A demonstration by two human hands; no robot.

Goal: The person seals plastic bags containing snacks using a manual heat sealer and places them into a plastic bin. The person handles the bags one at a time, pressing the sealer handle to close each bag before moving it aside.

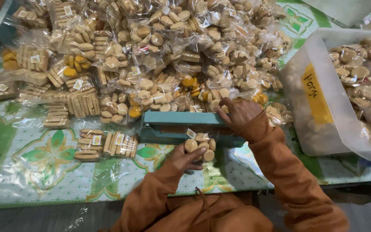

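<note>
small clear plastic bag of round tan biscuits (199, 146) lies just ahead of me, its open top under the teal bar sealer (181, 127) whose long axis runs left-right | my left hand (184, 158) cups the bag from below, nearer | my right hand (238, 114) presses flat on the sealer arm | white plastic tub (310, 103) at right holds bagged biscuits | heap of sealed biscuit bags (151, 56) beyond

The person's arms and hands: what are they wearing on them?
Both arms are covered by long, loose sleeves of rust-orange cloth, creased and bunched toward the wrists. The left hand and right hand are bare: no gloves show, and no rings, watch or bracelets can be seen. A thin cord of the same orange hangs at the front of the garment.
</note>
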